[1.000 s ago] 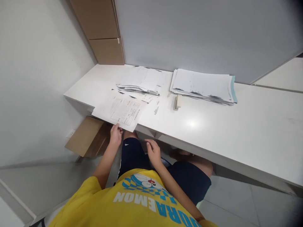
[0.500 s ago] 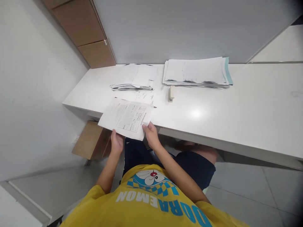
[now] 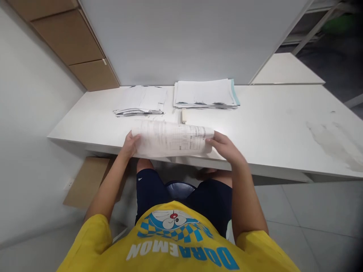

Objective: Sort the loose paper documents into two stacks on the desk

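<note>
Between my two hands I hold printed sheets of paper (image 3: 176, 139) just above the desk's front edge, their left part smeared by motion. My left hand (image 3: 131, 144) is closed on the left end, thumb on top. At the right end my right hand (image 3: 225, 146) pinches the paper between thumb and fingers. How many sheets there are I cannot tell. Just beyond the paper stands a small cream-coloured stapler (image 3: 183, 116), its near end close to the sheets' far edge.
Two paper stacks lie along the back of the white desk (image 3: 272, 124): a smaller left stack (image 3: 143, 99) and a larger right stack (image 3: 202, 91) with a light-blue edge. A grey panel (image 3: 181, 41) rises behind them. Brown boxes (image 3: 96, 75) stand at the back left; another brown box (image 3: 86, 181) is below.
My hands have moved apart and the paper has shifted right over the desk edge, turned to lie more level. The camera view has swung to the right.
</note>
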Tool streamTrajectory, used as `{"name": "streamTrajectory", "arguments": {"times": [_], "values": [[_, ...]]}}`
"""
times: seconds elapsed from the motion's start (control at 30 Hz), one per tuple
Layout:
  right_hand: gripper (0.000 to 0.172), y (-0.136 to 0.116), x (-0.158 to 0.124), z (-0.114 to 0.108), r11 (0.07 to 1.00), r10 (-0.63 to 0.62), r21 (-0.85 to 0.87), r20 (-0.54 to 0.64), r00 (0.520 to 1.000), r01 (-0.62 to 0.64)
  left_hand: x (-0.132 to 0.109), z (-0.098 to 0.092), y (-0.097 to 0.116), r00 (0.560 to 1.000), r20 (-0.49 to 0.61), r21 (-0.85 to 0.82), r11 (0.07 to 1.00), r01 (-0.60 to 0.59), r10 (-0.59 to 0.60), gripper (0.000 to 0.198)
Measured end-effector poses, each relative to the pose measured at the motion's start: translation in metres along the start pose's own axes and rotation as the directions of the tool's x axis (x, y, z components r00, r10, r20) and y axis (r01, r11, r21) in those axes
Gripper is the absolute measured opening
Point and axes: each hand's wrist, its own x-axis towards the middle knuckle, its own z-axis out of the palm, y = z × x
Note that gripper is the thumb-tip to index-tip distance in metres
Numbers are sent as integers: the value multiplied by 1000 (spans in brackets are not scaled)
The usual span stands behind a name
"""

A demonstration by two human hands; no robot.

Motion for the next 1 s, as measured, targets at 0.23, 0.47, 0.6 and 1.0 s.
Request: {"name": "streamTrajectory", "arguments": {"times": [0.23,0.47,0.6,1.0], "values": [[27,3,-13,-43,985,-125,-146,-244,962,91,46,60,10,963,126,74,966,-248,237,56],[28,42,-9,-20,948,-169,148,-512,842,281,47,79,-4,931,95,139,922,-362,351,56],[21,39,-2,-20,922,-175,155,-649,741,354,51,85,9,876,138,111,872,-477,462,57],[27,46,-6,-11,947,-103,167,-649,754,273,40,101,27,918,117,205,895,-396,380,48]]}}
